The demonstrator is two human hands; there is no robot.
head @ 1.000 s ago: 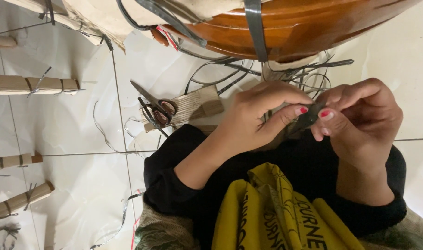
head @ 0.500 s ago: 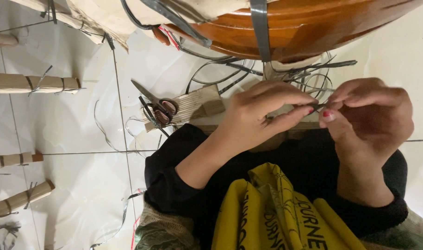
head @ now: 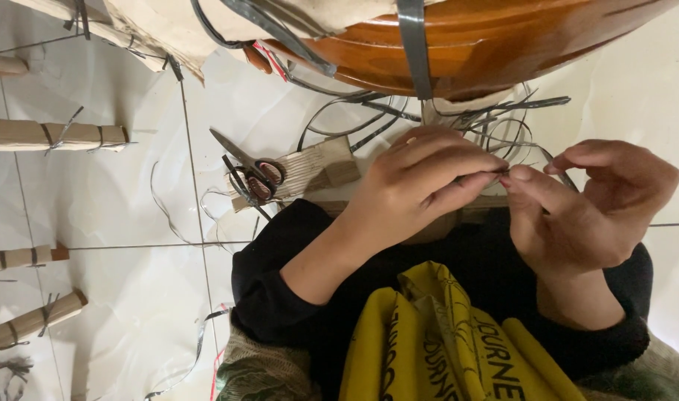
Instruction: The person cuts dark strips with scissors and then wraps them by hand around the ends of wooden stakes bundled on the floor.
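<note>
Head view: looking down at two bare hands meeting over a white tiled floor (head: 124,200), above a lap in black sleeves with yellow printed cloth (head: 436,341)
Left hand (head: 421,189): fingers curled, thumb and forefinger pinched narrow on a thin dark strip (head: 495,173) at the point where both hands meet
Right hand (head: 588,204): thumb and forefinger closed on the same strip from the other side, fingertips touching those of the left hand; remaining fingers loosely bent
Strip: held between the two hands, just below the brown wooden piece (head: 495,37); how far it runs is hidden by the fingers
Wooden piece: rounded, glossy, at the top edge, with a grey band (head: 414,44) across it
Loose strips (head: 503,119): dark, tangled, on the floor beneath the wood
Scissors (head: 247,167): open, lying on a cardboard scrap (head: 317,167), left of the left hand
Cardboard rolls (head: 53,136): banded, spread along the left side, well apart from the hands
</note>
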